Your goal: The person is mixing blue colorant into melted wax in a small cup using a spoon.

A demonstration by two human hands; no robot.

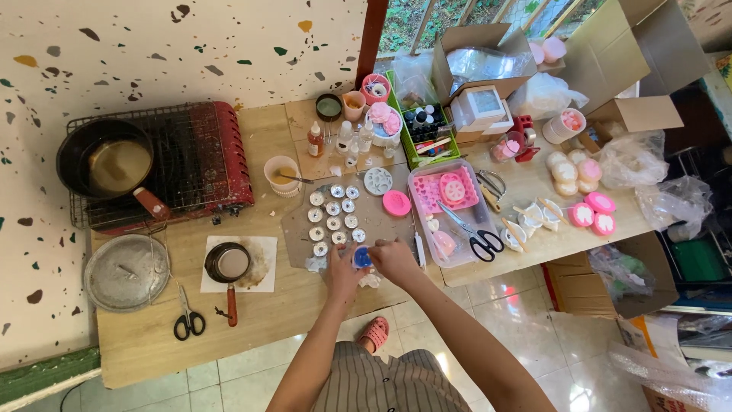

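From up here I see the low wooden counter (252, 320) first, pushed against the speckled wall, so everything stays within arm's reach. At its back left corner sits the red gas stove (206, 164) with a black pan (107, 162) on the grate, kept away from the small parts, I judge, for the heat. Near the front left edge lie a round metal lid (126, 272), black scissors (188, 320) and a small saucepan (228, 263) resting on a stained paper sheet, which catches drips. A grey mat (381, 214) in the middle carries rows of little round tins (334, 207), lined up so each is easy to reach. A clear tray (442, 252) with pink moulds sits just beside it.

At the front edge, my left hand (341, 268) and right hand (394, 259) meet over a small blue round piece (362, 258); both pinch it between fingertips, close to my body for control.
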